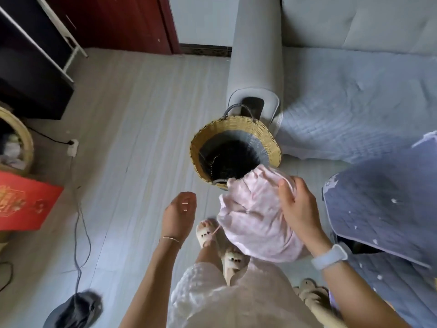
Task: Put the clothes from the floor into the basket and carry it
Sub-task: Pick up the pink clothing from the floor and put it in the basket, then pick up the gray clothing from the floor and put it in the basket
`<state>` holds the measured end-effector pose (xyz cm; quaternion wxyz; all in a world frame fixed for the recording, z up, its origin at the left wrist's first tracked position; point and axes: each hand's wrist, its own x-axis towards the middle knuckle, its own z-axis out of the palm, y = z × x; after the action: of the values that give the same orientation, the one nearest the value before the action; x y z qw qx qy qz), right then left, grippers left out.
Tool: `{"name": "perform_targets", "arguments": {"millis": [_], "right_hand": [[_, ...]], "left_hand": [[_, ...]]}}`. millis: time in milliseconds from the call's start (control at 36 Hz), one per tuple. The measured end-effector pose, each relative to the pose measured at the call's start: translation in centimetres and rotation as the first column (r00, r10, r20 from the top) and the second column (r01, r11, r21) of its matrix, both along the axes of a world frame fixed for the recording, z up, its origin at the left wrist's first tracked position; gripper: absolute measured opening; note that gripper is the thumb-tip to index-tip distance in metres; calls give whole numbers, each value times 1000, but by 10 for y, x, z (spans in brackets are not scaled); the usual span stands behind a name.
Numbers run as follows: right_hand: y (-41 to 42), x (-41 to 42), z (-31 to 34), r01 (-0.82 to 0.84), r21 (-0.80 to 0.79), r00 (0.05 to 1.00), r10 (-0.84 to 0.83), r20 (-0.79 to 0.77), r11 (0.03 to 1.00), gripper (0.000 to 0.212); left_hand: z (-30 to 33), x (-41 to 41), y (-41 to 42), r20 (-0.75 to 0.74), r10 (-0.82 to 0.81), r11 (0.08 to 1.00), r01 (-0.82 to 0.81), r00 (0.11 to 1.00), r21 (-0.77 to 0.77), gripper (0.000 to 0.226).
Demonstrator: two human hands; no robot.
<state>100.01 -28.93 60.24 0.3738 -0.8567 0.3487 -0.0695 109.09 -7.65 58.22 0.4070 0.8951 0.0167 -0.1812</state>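
A woven yellow basket point(238, 125) with a dark inside and grey handles stands on the floor against the sofa arm. My right hand point(296, 204) grips a bunched pale pink garment point(250, 216) in the air, just at the basket's near rim. My left hand point(181, 213) hangs beside it with fingers loosely curled and nothing in it. A dark grey garment point(75, 308) lies crumpled on the floor at the lower left.
A grey sofa point(354, 86) with a quilted cover fills the right side. A red box point(26, 202) and another woven basket point(16, 140) sit at the left, by a power strip point(72, 146) with a cable trailing across the floor. A dark shelf unit stands at the upper left.
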Motion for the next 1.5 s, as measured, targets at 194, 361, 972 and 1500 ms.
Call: {"name": "perform_targets", "arguments": {"millis": [194,361,972,1500], "right_hand": [[-31,94,39,151,69,930,-166,328,986,35],[-35,191,18,227,99,892,-248,379,969,33],[1,293,-164,31,403,706,265,-657,915,34],[119,330,-65,-686,425,486,807,-336,590,31]], "left_hand": [[-27,59,-25,-89,113,994,-114,990,-5,18],[-49,155,-35,-143,61,997,-55,988,48,20],[-139,298,-12,-435,136,986,-80,890,144,27],[-70,186,131,-142,706,697,-716,694,-34,17]]}}
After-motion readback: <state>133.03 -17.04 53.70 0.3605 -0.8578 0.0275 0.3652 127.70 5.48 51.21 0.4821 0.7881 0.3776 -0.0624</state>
